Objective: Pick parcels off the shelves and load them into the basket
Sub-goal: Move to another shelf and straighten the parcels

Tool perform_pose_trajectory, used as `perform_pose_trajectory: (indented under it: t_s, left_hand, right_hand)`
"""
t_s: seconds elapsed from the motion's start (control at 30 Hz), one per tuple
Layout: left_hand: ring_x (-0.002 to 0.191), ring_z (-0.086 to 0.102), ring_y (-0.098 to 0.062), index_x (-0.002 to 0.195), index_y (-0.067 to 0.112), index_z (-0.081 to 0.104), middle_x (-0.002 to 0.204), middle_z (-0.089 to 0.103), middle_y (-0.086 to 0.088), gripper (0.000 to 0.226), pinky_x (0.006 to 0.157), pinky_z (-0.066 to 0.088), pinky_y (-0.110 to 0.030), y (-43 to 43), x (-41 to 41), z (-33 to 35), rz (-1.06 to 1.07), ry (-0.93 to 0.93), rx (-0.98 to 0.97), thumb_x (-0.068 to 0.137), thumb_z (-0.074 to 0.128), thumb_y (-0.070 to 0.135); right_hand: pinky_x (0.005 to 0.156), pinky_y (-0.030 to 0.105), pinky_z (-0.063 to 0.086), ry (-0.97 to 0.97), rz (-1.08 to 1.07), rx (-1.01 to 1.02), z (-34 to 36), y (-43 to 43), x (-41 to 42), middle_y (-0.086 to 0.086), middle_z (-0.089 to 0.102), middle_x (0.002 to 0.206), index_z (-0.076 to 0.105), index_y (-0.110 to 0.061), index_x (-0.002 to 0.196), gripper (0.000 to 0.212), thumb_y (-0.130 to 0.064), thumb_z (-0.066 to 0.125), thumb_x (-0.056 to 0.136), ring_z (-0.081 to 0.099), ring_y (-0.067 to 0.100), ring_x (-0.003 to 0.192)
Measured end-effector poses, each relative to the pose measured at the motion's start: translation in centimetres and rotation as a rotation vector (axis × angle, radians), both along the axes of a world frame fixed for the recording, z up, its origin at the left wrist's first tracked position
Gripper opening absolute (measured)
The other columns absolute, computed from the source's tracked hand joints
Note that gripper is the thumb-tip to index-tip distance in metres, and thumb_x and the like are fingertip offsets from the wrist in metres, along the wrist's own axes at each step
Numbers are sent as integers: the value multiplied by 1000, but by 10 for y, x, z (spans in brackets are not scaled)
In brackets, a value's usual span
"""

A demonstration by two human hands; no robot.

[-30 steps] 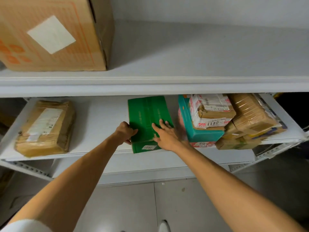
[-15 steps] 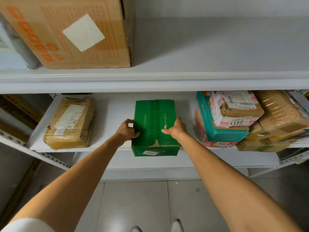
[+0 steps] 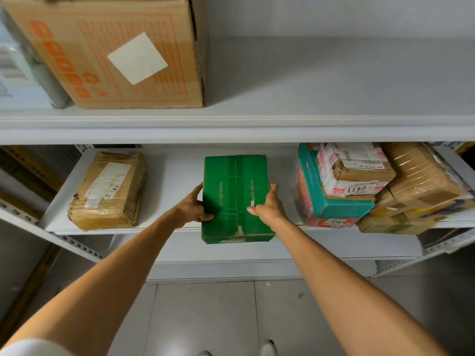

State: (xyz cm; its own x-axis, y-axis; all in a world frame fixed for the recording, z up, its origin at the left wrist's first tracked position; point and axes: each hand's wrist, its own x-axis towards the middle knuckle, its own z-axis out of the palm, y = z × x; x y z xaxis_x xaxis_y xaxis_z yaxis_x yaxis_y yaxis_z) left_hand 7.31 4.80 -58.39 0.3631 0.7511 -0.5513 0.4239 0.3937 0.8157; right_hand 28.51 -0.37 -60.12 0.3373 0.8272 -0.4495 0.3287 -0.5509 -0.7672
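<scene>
Head view: the green box sits between both hands, its near end jutting past the lower shelf edge. The left hand clamps its left side, the right hand its right; fingers curl onto the top, pinching it.

White metal shelving fills 12 o'clock, perforated uprights at 9; pale wall behind; grey tiled floor at 6; soft even light
</scene>
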Motion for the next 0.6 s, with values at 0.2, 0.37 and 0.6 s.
perform_pose_trajectory:
  t_s: [0.2,0.37,0.6]
  left_hand:
    - [109,55,-34,138,14,30,125,54,-24,65,94,46,-60,-26,-9,-3,199,-52,7,85,64,-3]
    - [111,49,-37,149,24,21,112,48,-12,89,87,46,-60,-44,-12,-7,199,-76,-7,80,57,-21]
    - [110,49,-34,150,30,19,103,46,-4,98,85,52,-54,-65,-29,-23,12,-2,58,77,60,-21]
  right_hand:
    - [114,40,26,49,54,71,4,-20,-5,3,18,160,-2,-30,154,116,-11,81,75,23,27,145]
    - [104,36,43,38,-8,157,-7,-42,-9,3,49,143,31,-24,149,84,-33,78,79,48,26,130]
    - [111,40,32,98,27,59,-25,-87,-15,5,46,145,26,-21,149,93,-7,79,75,41,24,135]
